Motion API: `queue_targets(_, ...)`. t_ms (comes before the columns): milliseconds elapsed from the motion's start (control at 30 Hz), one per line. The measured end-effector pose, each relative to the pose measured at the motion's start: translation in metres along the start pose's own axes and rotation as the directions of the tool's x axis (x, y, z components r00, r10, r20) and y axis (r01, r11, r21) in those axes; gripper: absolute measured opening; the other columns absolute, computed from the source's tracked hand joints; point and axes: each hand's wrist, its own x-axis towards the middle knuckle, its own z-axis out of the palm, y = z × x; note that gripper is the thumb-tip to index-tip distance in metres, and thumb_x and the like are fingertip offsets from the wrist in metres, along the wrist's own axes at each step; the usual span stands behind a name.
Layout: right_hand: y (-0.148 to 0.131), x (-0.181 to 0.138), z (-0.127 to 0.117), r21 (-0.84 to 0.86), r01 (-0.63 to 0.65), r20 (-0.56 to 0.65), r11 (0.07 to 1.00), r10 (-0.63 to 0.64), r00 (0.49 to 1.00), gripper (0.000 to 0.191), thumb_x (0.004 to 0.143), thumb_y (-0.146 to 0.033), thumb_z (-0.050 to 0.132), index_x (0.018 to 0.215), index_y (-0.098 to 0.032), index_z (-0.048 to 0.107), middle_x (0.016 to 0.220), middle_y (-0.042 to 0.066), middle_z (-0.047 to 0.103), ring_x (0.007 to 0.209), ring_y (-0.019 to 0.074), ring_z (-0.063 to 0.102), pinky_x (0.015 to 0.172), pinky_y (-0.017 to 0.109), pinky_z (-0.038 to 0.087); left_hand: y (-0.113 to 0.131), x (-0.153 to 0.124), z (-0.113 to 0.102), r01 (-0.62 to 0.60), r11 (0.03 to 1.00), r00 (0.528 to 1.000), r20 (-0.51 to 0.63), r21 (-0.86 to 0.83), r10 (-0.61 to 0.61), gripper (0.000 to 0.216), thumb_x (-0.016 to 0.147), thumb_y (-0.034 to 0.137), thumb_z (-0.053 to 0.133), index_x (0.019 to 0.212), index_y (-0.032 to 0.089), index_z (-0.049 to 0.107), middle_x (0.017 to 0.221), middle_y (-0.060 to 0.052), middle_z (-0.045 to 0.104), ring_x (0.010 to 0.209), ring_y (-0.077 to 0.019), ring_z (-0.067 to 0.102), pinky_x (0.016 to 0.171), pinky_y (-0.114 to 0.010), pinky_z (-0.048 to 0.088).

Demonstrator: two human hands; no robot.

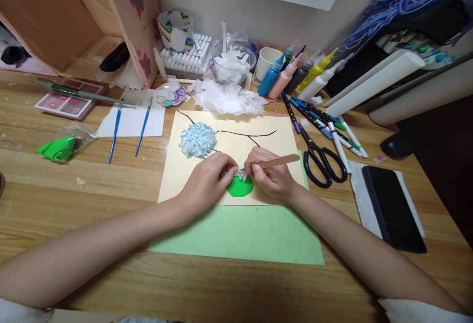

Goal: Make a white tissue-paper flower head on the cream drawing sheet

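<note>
My right hand [271, 175] is closed around a flat wooden craft stick [281, 161], which points up and to the right. Beside it, my left hand [209, 177] has thumb and forefinger pinched together. Between the two hands, a flat green clay round [240, 187] lies on a cream sheet [173, 175]. Small ruffled white paper bits [241, 174] line its upper edge, right at my fingertips, and what the left pinch holds is hidden. Higher on the sheet sits a blue-and-white ruffled paper flower [197, 139], near black drawn branch lines [246, 134].
Under the cream sheet lies green paper [236, 234]. Torn white tissue [227, 96] is heaped behind. Black scissors [321, 162], several pens and a phone [393, 207] are to the right. Paintbrushes [115, 133] and a bag of green clay [61, 148] lie left. Paint bottles [272, 76] stand behind.
</note>
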Motion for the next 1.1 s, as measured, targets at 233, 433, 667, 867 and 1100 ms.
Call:
queue_targets(233, -0.0020, -0.0008, -0.0009, 0.017, -0.059, -0.042, 0.998, 0.060, 0.997, 0.024, 0.088, -0.015, 0.036, 0.068, -0.021, 0.048, 0.061, 0.001, 0.051, 0.061, 0.0155, 0.048, 0.058, 0.030, 0.037, 0.0006, 0.0007, 0.0001, 0.014, 1.000, 1.000, 0.000, 0.001, -0.014, 0.009, 0.087, 0.020, 0.050, 0.084, 0.017, 0.058, 0.077, 0.000, 0.058, 0.067, -0.0116, 0.051, 0.062, -0.024, 0.039)
queue_targets(433, -0.0023, -0.0003, -0.0009, 0.030, -0.013, -0.019, 0.999, 0.013, 1.000, 0.023, 0.088, -0.015, 0.036, 0.070, -0.021, 0.049, 0.062, 0.002, 0.052, 0.061, 0.0159, 0.048, 0.059, 0.030, 0.038, 0.0004, 0.0017, 0.0009, 0.020, 1.000, 1.000, -0.004, 0.001, -0.020, 0.009, 0.087, 0.020, 0.050, 0.083, 0.017, 0.058, 0.076, 0.000, 0.058, 0.066, -0.0111, 0.051, 0.061, -0.024, 0.039)
queue_targets(667, -0.0021, 0.0004, 0.0003, -0.016, -0.017, -0.002, 1.000, 0.017, 1.000, 0.023, 0.088, -0.016, 0.036, 0.070, -0.021, 0.049, 0.061, 0.001, 0.052, 0.060, 0.0158, 0.048, 0.058, 0.030, 0.038, 0.0006, 0.0014, 0.0013, 0.020, 1.000, 1.000, -0.010, 0.006, -0.020, 0.008, 0.086, 0.019, 0.051, 0.083, 0.017, 0.058, 0.075, 0.001, 0.058, 0.066, -0.0112, 0.050, 0.061, -0.024, 0.039)
queue_targets(867, -0.0029, -0.0011, 0.0004, -0.020, -0.055, -0.035, 0.998, 0.055, 0.998, 0.023, 0.088, -0.017, 0.037, 0.068, -0.021, 0.049, 0.060, 0.001, 0.052, 0.060, 0.0157, 0.048, 0.057, 0.030, 0.038, -0.0005, 0.0011, 0.0013, 0.018, 1.000, 1.000, -0.009, 0.014, -0.018, 0.007, 0.086, 0.019, 0.051, 0.083, 0.017, 0.058, 0.075, 0.000, 0.058, 0.066, -0.0113, 0.051, 0.061, -0.024, 0.039)
queue_targets(1100, -0.0027, -0.0011, 0.0003, -0.007, -0.145, -0.052, 0.989, 0.145, 0.988, 0.025, 0.088, -0.015, 0.037, 0.068, -0.020, 0.050, 0.062, 0.000, 0.052, 0.059, 0.0141, 0.049, 0.057, 0.029, 0.038, -0.0004, 0.0013, 0.0012, 0.012, 1.000, 1.000, 0.001, 0.019, -0.012, 0.008, 0.086, 0.018, 0.051, 0.083, 0.017, 0.058, 0.076, 0.000, 0.057, 0.067, -0.0113, 0.051, 0.062, -0.024, 0.038)
